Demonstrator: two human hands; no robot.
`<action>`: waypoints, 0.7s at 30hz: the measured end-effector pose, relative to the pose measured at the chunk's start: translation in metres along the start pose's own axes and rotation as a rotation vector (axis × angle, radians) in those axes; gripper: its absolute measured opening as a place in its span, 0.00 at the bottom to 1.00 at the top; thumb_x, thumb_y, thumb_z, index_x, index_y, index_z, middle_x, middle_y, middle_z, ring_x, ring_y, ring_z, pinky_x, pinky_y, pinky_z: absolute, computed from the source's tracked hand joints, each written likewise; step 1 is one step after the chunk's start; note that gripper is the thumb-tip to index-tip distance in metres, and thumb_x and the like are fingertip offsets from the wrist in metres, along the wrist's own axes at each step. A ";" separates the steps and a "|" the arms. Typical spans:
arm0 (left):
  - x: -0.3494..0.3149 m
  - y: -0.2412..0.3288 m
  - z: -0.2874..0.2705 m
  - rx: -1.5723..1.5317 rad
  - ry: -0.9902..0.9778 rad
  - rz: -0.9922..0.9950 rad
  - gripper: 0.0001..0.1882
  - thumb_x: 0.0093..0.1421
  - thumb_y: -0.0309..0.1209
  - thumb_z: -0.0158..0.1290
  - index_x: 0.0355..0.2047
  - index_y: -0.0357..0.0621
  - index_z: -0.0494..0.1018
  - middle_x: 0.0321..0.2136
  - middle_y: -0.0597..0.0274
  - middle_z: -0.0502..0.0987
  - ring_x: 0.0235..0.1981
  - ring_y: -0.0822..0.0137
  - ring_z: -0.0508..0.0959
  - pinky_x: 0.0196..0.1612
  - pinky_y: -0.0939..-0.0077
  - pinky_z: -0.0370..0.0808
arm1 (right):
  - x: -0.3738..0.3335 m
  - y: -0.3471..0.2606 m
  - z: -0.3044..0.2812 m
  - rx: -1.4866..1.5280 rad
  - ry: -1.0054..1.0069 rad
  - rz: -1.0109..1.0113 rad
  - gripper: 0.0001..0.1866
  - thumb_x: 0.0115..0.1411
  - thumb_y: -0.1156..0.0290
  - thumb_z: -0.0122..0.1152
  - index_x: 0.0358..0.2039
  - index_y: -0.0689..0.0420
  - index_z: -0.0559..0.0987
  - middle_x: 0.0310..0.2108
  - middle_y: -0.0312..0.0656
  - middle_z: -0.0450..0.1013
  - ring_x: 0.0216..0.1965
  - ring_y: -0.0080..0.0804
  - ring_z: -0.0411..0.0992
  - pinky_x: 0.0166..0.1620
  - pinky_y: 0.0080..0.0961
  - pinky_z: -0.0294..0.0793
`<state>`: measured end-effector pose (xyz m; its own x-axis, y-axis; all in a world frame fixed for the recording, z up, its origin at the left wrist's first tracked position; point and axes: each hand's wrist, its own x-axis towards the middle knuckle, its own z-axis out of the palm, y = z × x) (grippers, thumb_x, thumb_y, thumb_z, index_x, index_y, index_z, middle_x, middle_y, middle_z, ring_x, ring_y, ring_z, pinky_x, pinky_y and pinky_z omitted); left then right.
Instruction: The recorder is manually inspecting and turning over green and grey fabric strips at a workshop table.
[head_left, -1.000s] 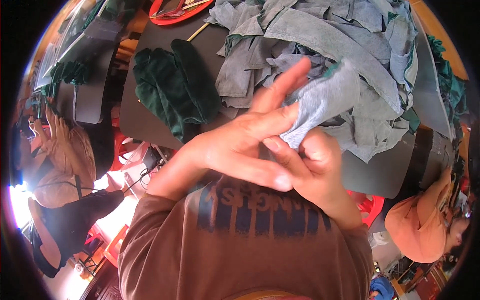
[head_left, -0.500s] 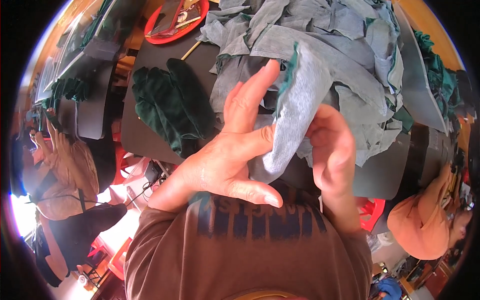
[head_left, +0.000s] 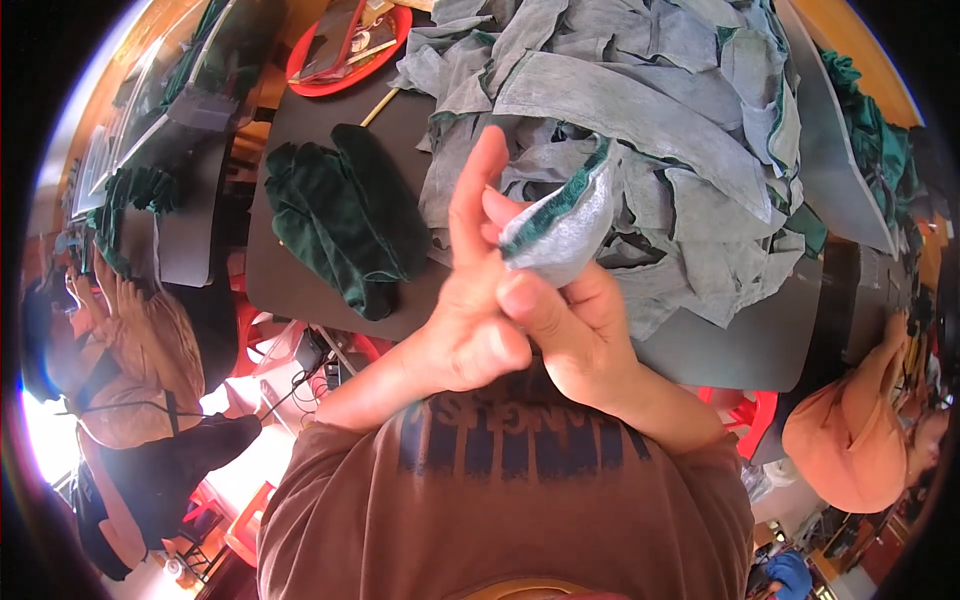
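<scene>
The cloth heap (head_left: 650, 90) filled the upper middle of the frame on the tabletop (head_left: 740, 342). Left of it lay the bundle (head_left: 345, 215); above that, the stick (head_left: 380, 107), then the plate (head_left: 328, 91) at upper left. Mid-frame, below the heap, the cloth strip (head_left: 575, 222) stood at the left hand (head_left: 465, 300) and right hand (head_left: 575, 325).

Wide fisheye view from a camera on the wearer's head, facing steeply down. The brown shirt (head_left: 500, 535) fills the lower middle; the left hand (head_left: 470, 305) and right hand (head_left: 580, 335) appear close, near the centre; the desk (head_left: 725, 345) lies beyond, black rounding the corners.
</scene>
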<state>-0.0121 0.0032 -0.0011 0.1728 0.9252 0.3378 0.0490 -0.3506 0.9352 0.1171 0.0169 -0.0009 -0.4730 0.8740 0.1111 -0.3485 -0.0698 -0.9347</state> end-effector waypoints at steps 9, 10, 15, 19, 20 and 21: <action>0.006 -0.023 0.003 -0.203 -0.016 0.186 0.22 0.61 0.43 0.44 0.40 0.36 0.74 0.62 0.39 0.31 0.65 0.51 0.32 0.61 0.57 0.35 | 0.009 -0.014 -0.025 0.386 0.043 0.099 0.37 0.52 0.50 0.57 0.53 0.65 0.64 0.46 0.46 0.67 0.49 0.34 0.66 0.51 0.28 0.64; 0.004 -0.022 0.004 -0.205 -0.018 0.184 0.22 0.61 0.43 0.44 0.40 0.36 0.74 0.62 0.39 0.31 0.65 0.51 0.32 0.61 0.57 0.35 | 0.011 -0.011 -0.027 0.440 0.035 0.085 0.36 0.53 0.49 0.56 0.53 0.65 0.65 0.43 0.45 0.68 0.47 0.32 0.66 0.50 0.27 0.65; 0.002 -0.018 0.008 -0.213 -0.071 0.042 0.22 0.61 0.43 0.43 0.42 0.36 0.73 0.62 0.41 0.37 0.65 0.55 0.28 0.62 0.58 0.35 | 0.009 0.007 -0.011 0.295 0.080 0.029 0.26 0.60 0.55 0.50 0.51 0.63 0.67 0.41 0.42 0.68 0.44 0.27 0.66 0.48 0.23 0.64; -0.010 -0.013 0.012 -0.568 -0.001 -0.273 0.25 0.61 0.46 0.43 0.47 0.36 0.69 0.60 0.51 0.49 0.64 0.59 0.36 0.62 0.60 0.38 | 0.006 0.012 -0.003 0.280 0.037 0.006 0.22 0.62 0.61 0.50 0.50 0.64 0.67 0.49 0.43 0.65 0.48 0.27 0.65 0.52 0.26 0.62; -0.009 -0.011 0.013 -0.686 0.052 -0.352 0.26 0.61 0.46 0.43 0.50 0.36 0.67 0.59 0.53 0.51 0.64 0.60 0.41 0.62 0.62 0.41 | 0.007 0.013 -0.004 0.208 0.021 0.004 0.22 0.62 0.62 0.50 0.51 0.64 0.67 0.50 0.43 0.65 0.49 0.28 0.64 0.53 0.27 0.61; -0.004 -0.002 0.014 -0.780 0.065 -0.445 0.39 0.58 0.54 0.43 0.59 0.37 0.50 0.57 0.57 0.57 0.57 0.64 0.59 0.59 0.69 0.54 | 0.008 0.015 -0.005 0.134 0.006 0.002 0.22 0.62 0.62 0.50 0.51 0.64 0.67 0.51 0.44 0.64 0.50 0.28 0.64 0.54 0.27 0.60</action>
<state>0.0004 -0.0018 -0.0058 0.2402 0.9666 -0.0892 -0.5881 0.2181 0.7789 0.1120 0.0258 -0.0162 -0.4693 0.8765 0.1068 -0.4529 -0.1351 -0.8812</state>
